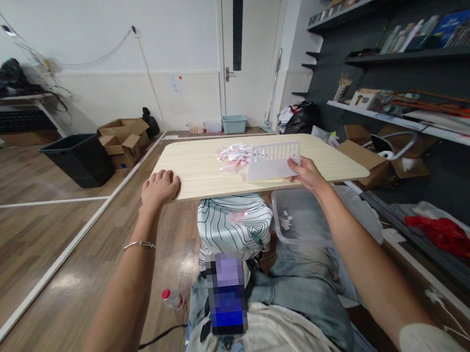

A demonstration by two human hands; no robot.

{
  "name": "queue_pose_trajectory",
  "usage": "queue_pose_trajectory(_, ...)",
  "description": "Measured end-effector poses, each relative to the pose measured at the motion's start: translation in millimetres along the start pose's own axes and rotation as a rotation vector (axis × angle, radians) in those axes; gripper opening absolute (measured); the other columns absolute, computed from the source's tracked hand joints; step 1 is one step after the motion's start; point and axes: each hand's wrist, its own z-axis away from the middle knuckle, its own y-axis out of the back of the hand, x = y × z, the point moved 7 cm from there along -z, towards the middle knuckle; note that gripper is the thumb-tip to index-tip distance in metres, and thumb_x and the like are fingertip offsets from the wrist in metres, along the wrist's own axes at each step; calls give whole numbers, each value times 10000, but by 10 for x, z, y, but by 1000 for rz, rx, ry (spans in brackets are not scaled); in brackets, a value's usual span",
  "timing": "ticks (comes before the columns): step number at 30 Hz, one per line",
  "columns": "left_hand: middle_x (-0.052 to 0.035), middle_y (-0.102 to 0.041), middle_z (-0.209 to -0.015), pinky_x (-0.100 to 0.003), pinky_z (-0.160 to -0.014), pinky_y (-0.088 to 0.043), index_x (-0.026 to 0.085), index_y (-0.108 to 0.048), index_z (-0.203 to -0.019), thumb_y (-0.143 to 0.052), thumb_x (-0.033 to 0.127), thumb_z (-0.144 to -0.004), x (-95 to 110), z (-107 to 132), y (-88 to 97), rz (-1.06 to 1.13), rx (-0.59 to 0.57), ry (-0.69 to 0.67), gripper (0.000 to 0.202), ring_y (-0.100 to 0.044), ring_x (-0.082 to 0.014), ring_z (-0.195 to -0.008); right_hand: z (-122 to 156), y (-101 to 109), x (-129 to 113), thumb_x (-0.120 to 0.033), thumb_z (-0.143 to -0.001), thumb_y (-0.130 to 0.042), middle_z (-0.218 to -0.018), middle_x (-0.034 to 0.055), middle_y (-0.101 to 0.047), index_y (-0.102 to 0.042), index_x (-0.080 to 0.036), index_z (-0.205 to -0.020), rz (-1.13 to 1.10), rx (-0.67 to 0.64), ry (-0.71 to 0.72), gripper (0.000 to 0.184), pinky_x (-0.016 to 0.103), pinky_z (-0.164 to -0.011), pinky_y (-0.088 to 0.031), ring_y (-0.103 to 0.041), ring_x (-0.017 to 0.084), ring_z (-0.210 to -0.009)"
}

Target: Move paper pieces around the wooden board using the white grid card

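My right hand [307,173] grips a white slotted plastic panel [270,168] by its lower right corner, thumb on top. The panel is tilted over the light wooden tabletop [192,172], and a row of slots runs along its upper part. Directly left of it lies a pile of small white and pinkish pieces [233,156], partly hidden behind the panel. On the front left corner of the tabletop rests my left hand [160,187], palm down with fingers laid on the surface, holding nothing.
Below the tabletop stand a patterned cloth-covered stool [233,215] and a clear plastic bin [305,224] with a few white pieces. A bottle [173,298] is on the floor. An open cardboard box [365,154] and shelves [415,56] line the right side.
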Motion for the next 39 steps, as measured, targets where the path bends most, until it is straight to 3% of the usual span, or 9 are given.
queue_pose_trajectory(17,-167,-663,-1648,-599,-1307,-408,268,-742,-1384,-362,471,-1077,-7,17,38,34,22,1,529,-547,-389,-1574,-4,-16,-27,-812,-449,-1070,-827,-3,-754,-751,-213,-888,3,6,-6,808,186,-422,-541,-643,118,-648)
queue_pose_trajectory(26,-160,-665,-1638,-583,-1299,-405,272,-746,-1360,-357,495,-1081,-20,20,34,49,23,3,528,-543,-391,-1563,11,-2,-34,-774,-580,-1052,-868,28,-757,-747,-215,-929,43,3,6,727,199,-420,-501,-659,144,-674)
queue_pose_trajectory(39,-167,-663,-1639,-590,-1301,-404,265,-745,-1376,-354,488,-1084,-9,33,48,38,20,6,536,-536,-399,-1573,0,-3,-18,-797,-567,-1038,-854,6,-738,-726,-226,-936,42,7,4,748,188,-418,-489,-639,133,-671)
